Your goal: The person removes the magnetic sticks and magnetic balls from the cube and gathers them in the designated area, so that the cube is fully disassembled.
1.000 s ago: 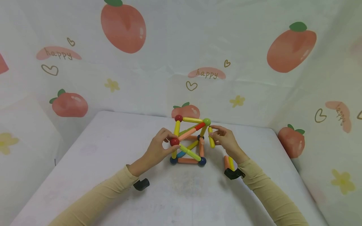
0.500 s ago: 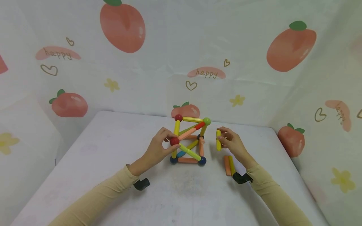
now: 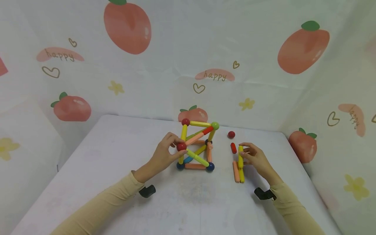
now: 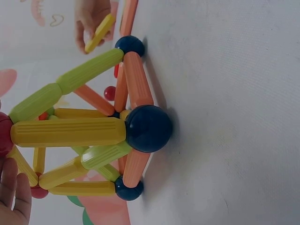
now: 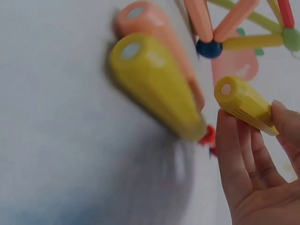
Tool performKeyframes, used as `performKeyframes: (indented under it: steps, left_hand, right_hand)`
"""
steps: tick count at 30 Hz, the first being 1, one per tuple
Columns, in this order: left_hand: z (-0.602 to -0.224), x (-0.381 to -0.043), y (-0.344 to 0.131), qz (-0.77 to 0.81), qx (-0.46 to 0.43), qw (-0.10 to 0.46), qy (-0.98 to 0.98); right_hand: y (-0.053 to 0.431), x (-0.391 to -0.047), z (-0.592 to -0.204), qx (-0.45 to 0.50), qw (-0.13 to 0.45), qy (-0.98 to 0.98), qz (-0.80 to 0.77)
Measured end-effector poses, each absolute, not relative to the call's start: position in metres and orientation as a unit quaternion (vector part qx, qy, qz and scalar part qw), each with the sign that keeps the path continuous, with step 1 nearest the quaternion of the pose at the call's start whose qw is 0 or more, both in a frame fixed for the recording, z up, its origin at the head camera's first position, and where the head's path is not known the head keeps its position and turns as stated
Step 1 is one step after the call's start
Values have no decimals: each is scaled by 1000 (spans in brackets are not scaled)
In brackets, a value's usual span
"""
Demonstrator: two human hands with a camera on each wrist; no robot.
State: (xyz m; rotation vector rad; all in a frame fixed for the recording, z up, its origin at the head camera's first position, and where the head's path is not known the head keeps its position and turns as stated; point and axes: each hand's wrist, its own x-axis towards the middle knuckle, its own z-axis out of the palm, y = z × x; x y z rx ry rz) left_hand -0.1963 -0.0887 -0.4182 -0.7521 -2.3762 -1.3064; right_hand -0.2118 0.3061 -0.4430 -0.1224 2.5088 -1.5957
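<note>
A frame of magnetic rods and balls stands mid-table, dark blue balls at its base, red and green balls on top. My left hand pinches the red ball at its near upper left corner between thumb and fingers. To the right of the frame, my right hand pinches a yellow magnetic rod. In the right wrist view this held rod shows a metal disc at its end. Below it on the table lie another yellow rod and an orange rod, side by side.
A short red rod and a loose red ball lie on the white table right of the frame. A fruit-printed cloth hangs behind the table.
My right hand has moved right and toward the near side, carrying the yellow rod away from the frame to above the loose rods. My left hand has stayed on the red ball.
</note>
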Motion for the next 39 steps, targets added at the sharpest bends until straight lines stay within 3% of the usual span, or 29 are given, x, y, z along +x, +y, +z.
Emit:
performKeyframes:
  steps: [22, 39]
  left_hand:
    - [-417, -196, -89, -459, -265, 162, -832]
    - [-418, -197, -88, -459, -265, 161, -833]
  right_hand:
    - [335, -193, -458, -3, 146, 851, -504]
    - [336, -188, -464, -6, 153, 851, -503]
